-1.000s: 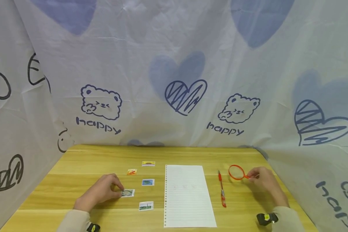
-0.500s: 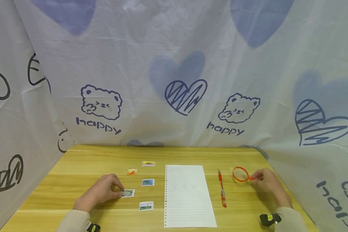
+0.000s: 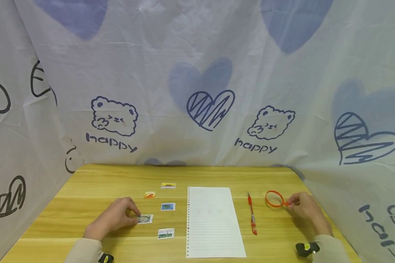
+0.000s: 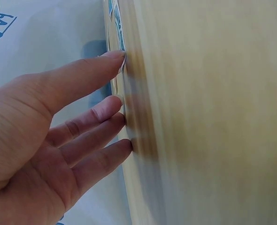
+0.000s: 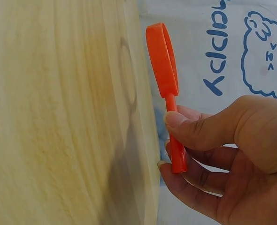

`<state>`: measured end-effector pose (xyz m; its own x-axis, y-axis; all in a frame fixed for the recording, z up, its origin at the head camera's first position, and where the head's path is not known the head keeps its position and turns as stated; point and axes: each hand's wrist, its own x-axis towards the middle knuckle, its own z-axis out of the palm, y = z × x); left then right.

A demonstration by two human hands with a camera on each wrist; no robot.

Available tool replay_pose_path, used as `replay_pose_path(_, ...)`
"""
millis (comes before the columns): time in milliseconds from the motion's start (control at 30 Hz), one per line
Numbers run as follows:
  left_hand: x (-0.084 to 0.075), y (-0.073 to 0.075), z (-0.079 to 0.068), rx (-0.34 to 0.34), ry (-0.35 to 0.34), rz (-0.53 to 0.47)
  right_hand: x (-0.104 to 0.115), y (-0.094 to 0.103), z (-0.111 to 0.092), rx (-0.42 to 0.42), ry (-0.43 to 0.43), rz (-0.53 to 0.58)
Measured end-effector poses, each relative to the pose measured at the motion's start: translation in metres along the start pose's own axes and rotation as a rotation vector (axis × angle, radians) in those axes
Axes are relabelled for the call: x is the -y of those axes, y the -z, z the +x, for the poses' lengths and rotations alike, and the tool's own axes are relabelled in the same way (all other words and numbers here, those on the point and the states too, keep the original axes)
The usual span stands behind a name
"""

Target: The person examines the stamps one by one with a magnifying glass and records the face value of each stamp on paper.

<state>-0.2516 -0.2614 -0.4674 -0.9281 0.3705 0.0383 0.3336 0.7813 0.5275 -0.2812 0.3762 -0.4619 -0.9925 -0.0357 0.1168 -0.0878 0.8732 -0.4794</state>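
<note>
At the left, my left hand (image 3: 113,217) keeps thumb and index fingertip at the left edge of a grey-green postage stamp (image 3: 146,219), pinching it there while it lies on the table. In the left wrist view the other fingers (image 4: 94,161) reach down to the wood, and the stamp is seen nearly edge-on by the thumb tip. My right hand (image 3: 306,210) grips a red-orange magnifying glass (image 5: 163,63) by its handle, thumb on one side and fingers on the other. Its round frame points left, raised over the table, and casts a shadow.
Several more stamps lie nearby: a yellow one (image 3: 168,185), an orange one (image 3: 150,195), a blue one (image 3: 168,206) and a green landscape one (image 3: 166,233). A lined sheet (image 3: 214,237) with faint red writing lies mid-table. A red pen (image 3: 251,212) lies right of it.
The right hand and magnifying glass have shifted right and slightly toward the person, mostly in the first half second. The left hand and the stamp have stayed still.
</note>
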Motion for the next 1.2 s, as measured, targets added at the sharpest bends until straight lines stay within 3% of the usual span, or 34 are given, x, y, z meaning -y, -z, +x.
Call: replay_pose_path(1200, 0.002, -0.001, 0.000, -0.002, -0.011, -0.009, -0.014, -0.009, 0.000, 0.055, -0.039, 0.017)
